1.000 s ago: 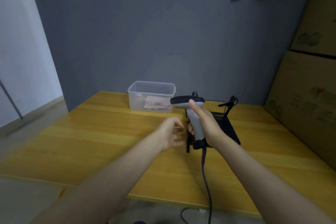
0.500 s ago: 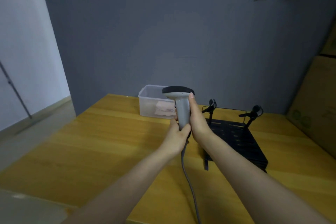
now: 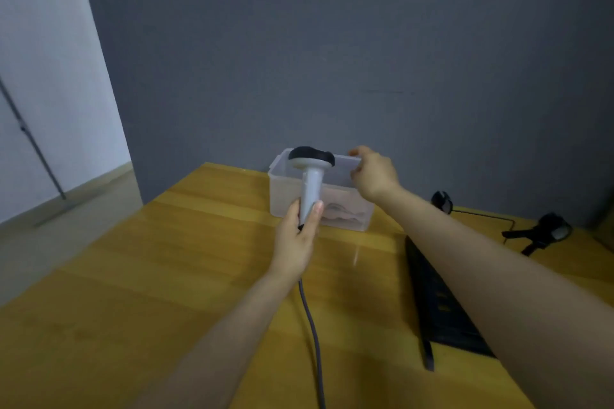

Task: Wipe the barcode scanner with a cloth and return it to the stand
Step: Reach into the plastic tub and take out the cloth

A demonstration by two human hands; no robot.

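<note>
My left hand grips the lower handle of the grey barcode scanner, holding it upright with its black head on top. Its grey cable hangs down over the table. My right hand hovers over the right rim of a clear plastic box, fingers apart and empty. A pale folded cloth lies inside the box at the bottom. The black stand lies flat on the table to the right, partly hidden by my right forearm.
The yellow wooden table meets a grey wall behind the box. Two small black clip-like holders with a thin wire stand at the back right. Floor and a white wall lie beyond the table's left edge.
My right hand has let go of the scanner and reached forward over the box. My left hand now holds the scanner alone. The view has shifted left.
</note>
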